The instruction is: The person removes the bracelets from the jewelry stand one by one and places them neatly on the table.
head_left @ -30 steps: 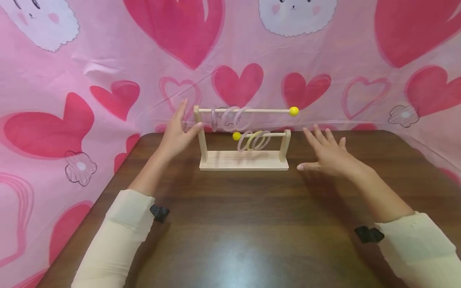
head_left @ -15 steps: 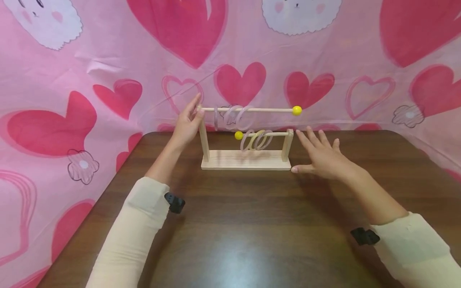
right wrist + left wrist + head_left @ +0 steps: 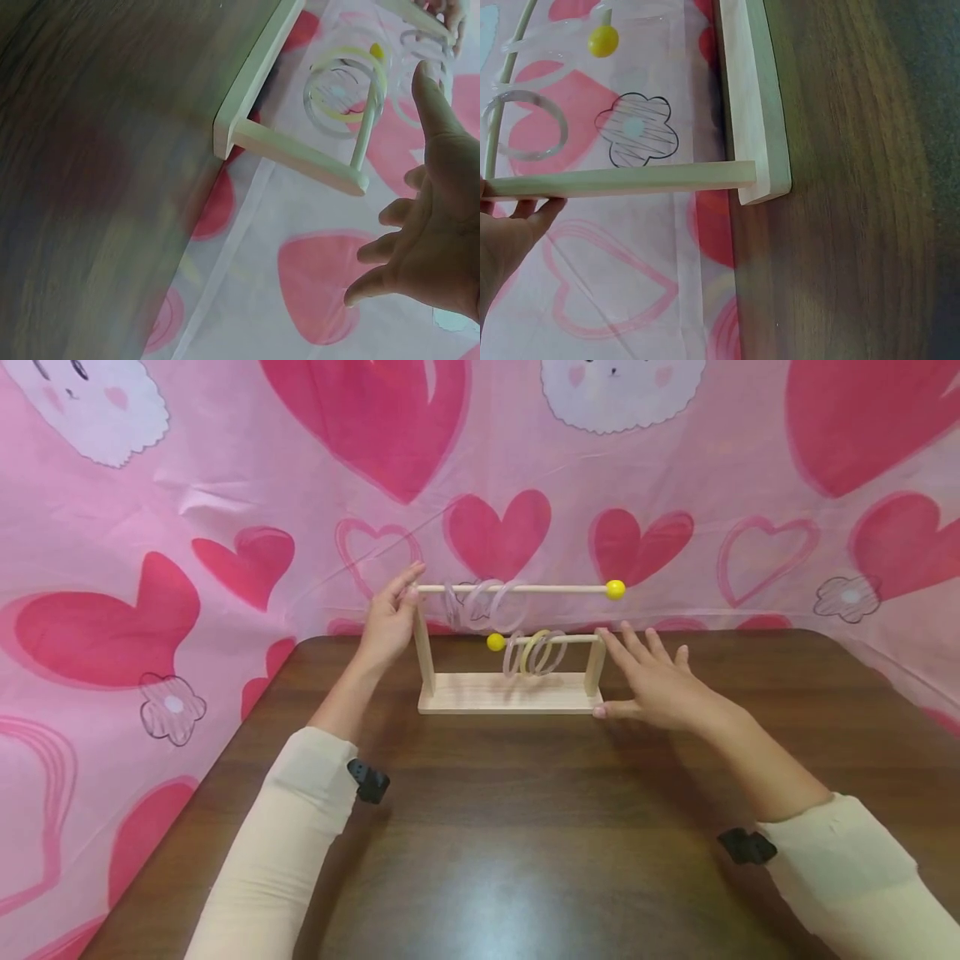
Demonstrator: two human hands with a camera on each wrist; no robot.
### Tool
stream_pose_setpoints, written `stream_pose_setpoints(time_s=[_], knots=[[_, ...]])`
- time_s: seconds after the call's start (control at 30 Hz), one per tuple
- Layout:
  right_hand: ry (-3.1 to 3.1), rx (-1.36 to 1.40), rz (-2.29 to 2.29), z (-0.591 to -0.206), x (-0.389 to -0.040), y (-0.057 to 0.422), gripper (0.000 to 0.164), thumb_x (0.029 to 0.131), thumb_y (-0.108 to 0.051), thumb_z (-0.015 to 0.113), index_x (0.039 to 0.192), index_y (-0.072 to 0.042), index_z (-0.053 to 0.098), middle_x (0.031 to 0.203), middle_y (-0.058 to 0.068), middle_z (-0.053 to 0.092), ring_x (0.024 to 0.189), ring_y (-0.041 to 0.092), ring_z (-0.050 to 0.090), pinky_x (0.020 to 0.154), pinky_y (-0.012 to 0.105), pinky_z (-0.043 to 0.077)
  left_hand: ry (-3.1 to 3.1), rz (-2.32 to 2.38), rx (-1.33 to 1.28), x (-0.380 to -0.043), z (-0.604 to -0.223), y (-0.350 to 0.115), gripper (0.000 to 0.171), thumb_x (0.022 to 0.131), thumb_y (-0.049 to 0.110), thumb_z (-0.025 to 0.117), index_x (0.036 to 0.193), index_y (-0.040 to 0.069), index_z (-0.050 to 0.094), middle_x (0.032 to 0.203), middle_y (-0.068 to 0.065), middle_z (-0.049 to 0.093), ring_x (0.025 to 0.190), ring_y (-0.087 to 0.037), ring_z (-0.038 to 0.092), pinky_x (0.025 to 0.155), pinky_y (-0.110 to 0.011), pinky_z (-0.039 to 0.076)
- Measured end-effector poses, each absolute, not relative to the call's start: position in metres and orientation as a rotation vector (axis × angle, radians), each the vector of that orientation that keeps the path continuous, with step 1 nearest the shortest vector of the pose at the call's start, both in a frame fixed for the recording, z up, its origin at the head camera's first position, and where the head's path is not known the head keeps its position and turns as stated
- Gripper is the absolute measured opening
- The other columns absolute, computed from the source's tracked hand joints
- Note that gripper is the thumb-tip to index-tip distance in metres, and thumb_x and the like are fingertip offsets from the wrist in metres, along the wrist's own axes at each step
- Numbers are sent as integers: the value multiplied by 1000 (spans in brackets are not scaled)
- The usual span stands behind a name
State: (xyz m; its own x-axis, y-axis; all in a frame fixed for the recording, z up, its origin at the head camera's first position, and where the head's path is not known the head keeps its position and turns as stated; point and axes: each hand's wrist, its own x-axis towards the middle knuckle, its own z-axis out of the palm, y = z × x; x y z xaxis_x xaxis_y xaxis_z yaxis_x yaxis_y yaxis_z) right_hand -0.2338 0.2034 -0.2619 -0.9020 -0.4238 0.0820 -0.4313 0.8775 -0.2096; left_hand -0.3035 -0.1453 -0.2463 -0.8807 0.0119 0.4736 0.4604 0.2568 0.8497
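A pale wooden ring stand (image 3: 510, 692) sits on the table, with a tall post on the left and a short one on the right. Its upper rod carries several clear lilac rings (image 3: 497, 610) and ends in a yellow ball (image 3: 616, 589). On the lower rod hang a yellow ring (image 3: 384, 71) and clear rings, beside another yellow ball (image 3: 496, 642). My left hand (image 3: 388, 628) pinches the top of the tall post (image 3: 630, 180) between thumb and fingers. Spread wide, my right hand (image 3: 663, 685) is at the short post (image 3: 300, 157), thumb near the base's front corner.
The brown wooden table (image 3: 480, 827) extends toward me and to both sides of the stand. Close behind it hangs a pink cloth (image 3: 570, 460) printed with hearts. Black devices (image 3: 369, 781) are strapped at both sleeve cuffs.
My left hand has moved right onto the top of the tall post and taken hold of it. My right hand has come left to the short post, fingers still spread.
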Motion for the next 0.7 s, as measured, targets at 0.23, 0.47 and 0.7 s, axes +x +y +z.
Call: stream_pose_setpoints(time_s=[0.23, 0.47, 0.7], knots=[[-2777, 789, 474, -264, -246, 188, 86, 81, -44, 68, 146, -8, 24, 148, 16, 25, 134, 36, 22, 104, 57, 19, -2246, -1569, -323, -304, -246, -144, 37, 99, 11, 40, 134, 18, 50, 139, -3, 44, 111, -23, 55, 90, -35, 45], [-2646, 771, 684, -264, -257, 164, 76, 83, -35, 69, 142, -4, 33, 78, 16, 61, 69, 29, 55, 79, 45, 45, -2257, -1565, -304, -303, -246, -144, 37, 99, 11, 41, 134, 19, 50, 141, -3, 43, 111, -22, 55, 92, -33, 44], [-2596, 715, 834, -258, -266, 143, 67, 85, -31, 67, 140, -6, 39, 126, 22, 53, 113, 37, 51, 94, 50, 38, -2250, -1583, -301, -302, -245, -144, 37, 99, 12, 41, 134, 20, 50, 138, -5, 45, 111, -22, 56, 90, -35, 45]])
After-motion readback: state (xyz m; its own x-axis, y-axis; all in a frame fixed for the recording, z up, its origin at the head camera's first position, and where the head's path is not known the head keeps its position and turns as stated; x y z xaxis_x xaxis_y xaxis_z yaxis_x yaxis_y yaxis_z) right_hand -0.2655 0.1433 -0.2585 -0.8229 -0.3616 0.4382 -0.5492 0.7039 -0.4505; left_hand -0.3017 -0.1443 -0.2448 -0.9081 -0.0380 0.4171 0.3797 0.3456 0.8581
